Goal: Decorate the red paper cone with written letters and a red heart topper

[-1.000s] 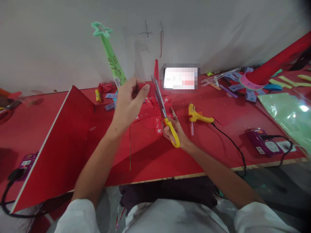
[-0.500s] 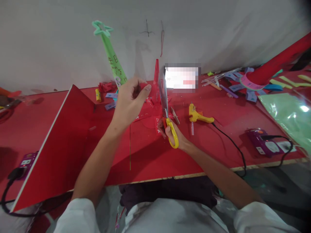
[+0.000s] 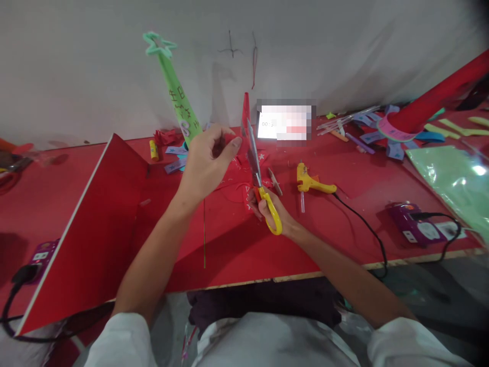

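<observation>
My right hand [image 3: 269,206] is closed round the yellow and orange handles of a pair of scissors [image 3: 254,158], whose blades point up and away, close beside my left fingertips. My left hand [image 3: 214,158] is raised over the table with thumb and fingers curled together in a pinch; something thin and red seems to be at the fingertips, but it is too small to make out. Behind and below the hands lies a red paper piece [image 3: 248,191] with white drawn marks. A narrow red cone [image 3: 246,109] stands upright behind the blades.
A yellow glue gun [image 3: 315,184] with a black cable lies to the right, near a purple power socket [image 3: 414,224]. A red board [image 3: 99,219] leans at left. Behind are a green decorated cone [image 3: 178,102] and a lit screen [image 3: 284,122]. A thin stick [image 3: 205,234] lies in front.
The scissor blades have tilted left, towards my left fingertips. My left hand has shifted slightly to the right.
</observation>
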A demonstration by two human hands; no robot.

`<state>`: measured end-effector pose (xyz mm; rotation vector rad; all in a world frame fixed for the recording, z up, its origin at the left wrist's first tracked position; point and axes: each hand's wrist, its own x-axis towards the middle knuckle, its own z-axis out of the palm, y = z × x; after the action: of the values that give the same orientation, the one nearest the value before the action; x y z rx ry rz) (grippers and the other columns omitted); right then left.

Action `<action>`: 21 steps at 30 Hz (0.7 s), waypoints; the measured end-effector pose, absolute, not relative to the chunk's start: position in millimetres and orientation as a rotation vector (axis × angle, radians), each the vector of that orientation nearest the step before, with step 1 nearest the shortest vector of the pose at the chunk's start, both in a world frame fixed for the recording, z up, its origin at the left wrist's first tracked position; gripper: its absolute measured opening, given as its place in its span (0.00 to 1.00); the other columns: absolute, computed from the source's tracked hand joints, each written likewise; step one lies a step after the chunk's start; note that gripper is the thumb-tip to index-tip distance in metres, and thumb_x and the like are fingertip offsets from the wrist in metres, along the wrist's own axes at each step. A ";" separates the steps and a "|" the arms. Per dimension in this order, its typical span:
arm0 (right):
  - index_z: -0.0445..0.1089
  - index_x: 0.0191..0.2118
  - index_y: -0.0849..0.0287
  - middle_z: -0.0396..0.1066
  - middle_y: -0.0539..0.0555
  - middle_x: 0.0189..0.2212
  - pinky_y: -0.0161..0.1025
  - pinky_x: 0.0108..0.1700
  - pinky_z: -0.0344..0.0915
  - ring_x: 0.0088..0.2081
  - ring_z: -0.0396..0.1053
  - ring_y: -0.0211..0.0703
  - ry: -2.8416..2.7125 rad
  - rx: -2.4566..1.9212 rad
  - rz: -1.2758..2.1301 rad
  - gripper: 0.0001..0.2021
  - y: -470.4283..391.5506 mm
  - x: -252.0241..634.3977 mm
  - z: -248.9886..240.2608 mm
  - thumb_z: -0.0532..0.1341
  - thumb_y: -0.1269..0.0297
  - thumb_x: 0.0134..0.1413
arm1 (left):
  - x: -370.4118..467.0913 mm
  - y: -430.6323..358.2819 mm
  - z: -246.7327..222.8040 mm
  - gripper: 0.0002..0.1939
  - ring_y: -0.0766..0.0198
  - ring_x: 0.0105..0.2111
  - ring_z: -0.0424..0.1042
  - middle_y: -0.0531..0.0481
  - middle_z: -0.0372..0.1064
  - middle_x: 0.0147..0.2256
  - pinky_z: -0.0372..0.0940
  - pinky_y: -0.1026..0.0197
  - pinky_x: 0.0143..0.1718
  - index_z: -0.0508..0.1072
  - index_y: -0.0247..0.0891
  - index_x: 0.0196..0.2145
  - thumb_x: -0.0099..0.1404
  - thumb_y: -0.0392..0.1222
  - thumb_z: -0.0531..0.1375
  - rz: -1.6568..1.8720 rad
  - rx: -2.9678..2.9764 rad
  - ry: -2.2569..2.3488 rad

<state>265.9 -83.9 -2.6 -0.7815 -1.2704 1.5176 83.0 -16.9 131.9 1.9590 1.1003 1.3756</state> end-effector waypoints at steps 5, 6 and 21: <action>0.64 0.38 0.53 0.58 0.43 0.25 0.34 0.23 0.50 0.25 0.53 0.33 -1.337 -0.807 1.452 0.36 -84.4 266.9 1.0 0.64 0.20 0.50 | 82.9 -16.4 129.5 0.14 0.61 0.30 0.69 0.52 0.60 0.26 0.69 0.56 0.36 0.75 0.40 0.34 0.71 0.50 0.70 1.371 1.955 1.083; 0.64 0.38 0.53 0.57 0.43 0.25 0.34 0.22 0.50 0.25 0.53 0.33 -1.343 -0.810 1.449 0.36 -84.9 267.5 2.3 0.64 0.20 0.50 | 82.4 -16.0 129.0 0.14 0.61 0.30 0.69 0.52 0.60 0.26 0.69 0.56 0.36 0.75 0.40 0.34 0.70 0.51 0.70 1.374 1.958 1.081; 0.61 0.33 0.51 0.51 0.41 0.23 0.34 0.20 0.45 0.23 0.49 0.33 -1.305 -0.896 1.488 0.32 -86.8 269.2 12.3 0.68 0.25 0.50 | 79.7 -13.0 130.9 0.17 0.65 0.28 0.67 0.53 0.61 0.26 0.66 0.60 0.32 0.73 0.40 0.32 0.71 0.53 0.70 1.397 1.940 1.072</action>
<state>269.2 -86.8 12.3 -0.8961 -1.3046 1.4876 79.7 -13.0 130.9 1.9395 1.0720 1.3970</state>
